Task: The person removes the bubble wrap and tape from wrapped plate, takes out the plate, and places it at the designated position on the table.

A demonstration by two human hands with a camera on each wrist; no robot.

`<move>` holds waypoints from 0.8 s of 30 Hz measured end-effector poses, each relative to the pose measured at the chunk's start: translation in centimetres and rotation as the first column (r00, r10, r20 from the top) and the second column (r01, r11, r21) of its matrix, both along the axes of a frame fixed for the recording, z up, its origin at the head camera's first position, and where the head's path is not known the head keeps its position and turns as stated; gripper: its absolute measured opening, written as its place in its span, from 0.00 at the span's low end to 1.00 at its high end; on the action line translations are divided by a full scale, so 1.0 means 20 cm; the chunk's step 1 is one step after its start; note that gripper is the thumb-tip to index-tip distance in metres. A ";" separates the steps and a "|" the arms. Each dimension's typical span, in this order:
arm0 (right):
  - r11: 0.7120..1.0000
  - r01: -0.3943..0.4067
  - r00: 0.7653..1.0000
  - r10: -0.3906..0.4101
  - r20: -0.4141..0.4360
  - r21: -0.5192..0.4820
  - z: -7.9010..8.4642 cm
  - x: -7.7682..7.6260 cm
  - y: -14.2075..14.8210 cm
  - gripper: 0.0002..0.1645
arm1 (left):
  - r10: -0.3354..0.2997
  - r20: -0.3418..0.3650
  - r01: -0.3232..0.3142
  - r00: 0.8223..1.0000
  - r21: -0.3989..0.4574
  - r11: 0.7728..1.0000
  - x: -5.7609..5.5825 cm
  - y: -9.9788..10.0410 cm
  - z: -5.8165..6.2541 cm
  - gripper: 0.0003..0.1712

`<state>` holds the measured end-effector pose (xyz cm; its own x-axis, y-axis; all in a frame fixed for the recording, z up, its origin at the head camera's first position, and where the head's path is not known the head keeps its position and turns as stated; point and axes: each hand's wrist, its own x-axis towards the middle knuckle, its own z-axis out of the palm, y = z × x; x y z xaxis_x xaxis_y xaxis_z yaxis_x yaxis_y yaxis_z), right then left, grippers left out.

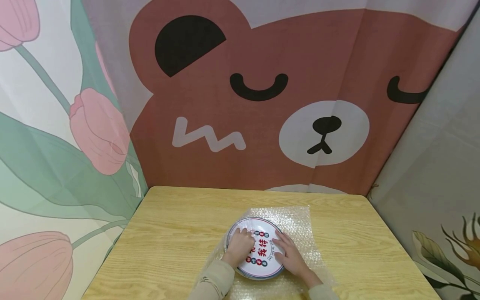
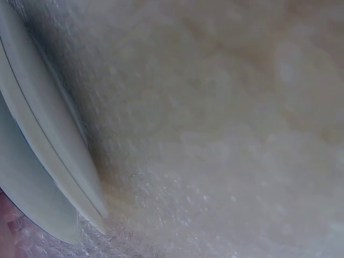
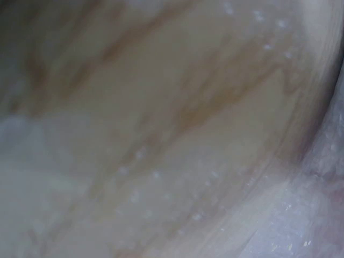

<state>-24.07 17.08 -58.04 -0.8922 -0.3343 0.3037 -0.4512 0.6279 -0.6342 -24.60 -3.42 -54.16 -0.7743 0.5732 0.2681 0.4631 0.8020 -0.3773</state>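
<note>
A stack of round white plates (image 1: 270, 227), with red and blue printing on its top face, lies on bubble wrap (image 1: 298, 221). My left hand (image 1: 241, 248) rests on the left side of the printed face with its fingers bent; its thumb is hidden. From the right, my right hand (image 1: 291, 256) lies on the rim and top face with fingers and thumb spread. In the left wrist view, the layered edges of the plates (image 2: 54, 129) stand at the left, over bubble wrap (image 2: 156, 188). Blurred wrap (image 3: 285, 215) shows in the right wrist view.
The stack and the wrap lie toward the front of a light wooden table (image 1: 172, 225). Behind the table hangs a cloth with a brown bear (image 1: 262, 137). Flower-patterned cloths (image 1: 101, 133) hang at both sides.
</note>
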 end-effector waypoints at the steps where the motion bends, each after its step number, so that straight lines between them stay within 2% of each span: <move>1: 1.000 -0.001 1.000 0.001 -0.001 0.000 0.00 0.00 0.00 0.23 | 0.002 0.004 -0.002 1.000 0.000 1.000 0.00 0.00 0.00 0.03; 9: 1.000 0.006 0.999 -0.007 0.034 0.010 0.01 0.00 0.00 0.23 | 0.009 0.026 -0.009 1.000 0.005 1.000 0.00 0.00 0.02 0.04; 14: 1.000 0.006 1.000 -0.006 0.029 0.009 0.01 0.00 0.00 0.23 | 0.003 0.002 -0.003 1.000 0.020 1.000 -0.01 -0.01 0.03 0.04; 24: 1.000 0.004 1.000 -0.004 0.021 0.009 -0.01 -0.01 0.00 0.23 | -0.015 -0.028 0.015 0.999 0.032 0.999 0.01 -0.03 0.02 0.05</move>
